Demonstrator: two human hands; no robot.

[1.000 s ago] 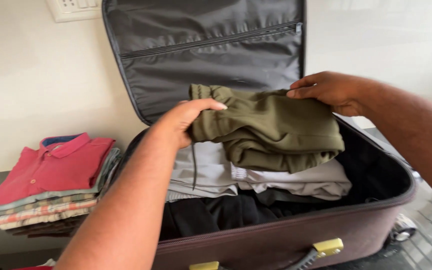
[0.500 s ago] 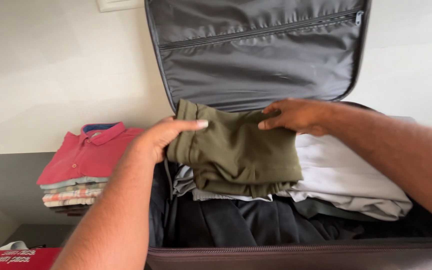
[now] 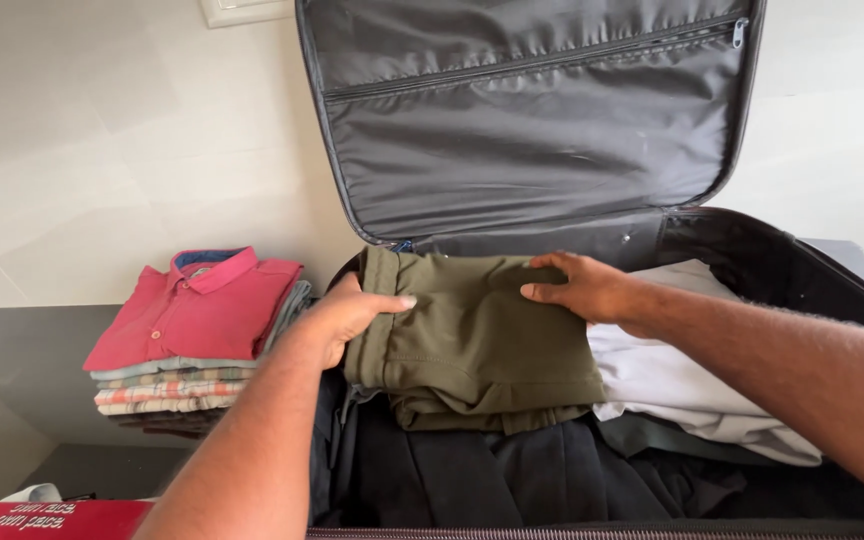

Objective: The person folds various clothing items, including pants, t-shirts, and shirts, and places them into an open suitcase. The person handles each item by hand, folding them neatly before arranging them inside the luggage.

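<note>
Head view: olive-green folded trousers (image 3: 477,340), flat, slightly creased, in suitcase (image 3: 752,250).

Bkgd: pale cream tiled wall (image 3: 102,150) w/ faint grout lines, evenly lit by soft daylight, no hard shadows. White switch plate (image 3: 242,10) at top edge, cut off by the frame. Below the wall, a dark glossy surface (image 3: 22,370) runs along the left, reflecting the light; a grey edge (image 3: 852,255) shows far right.
</note>
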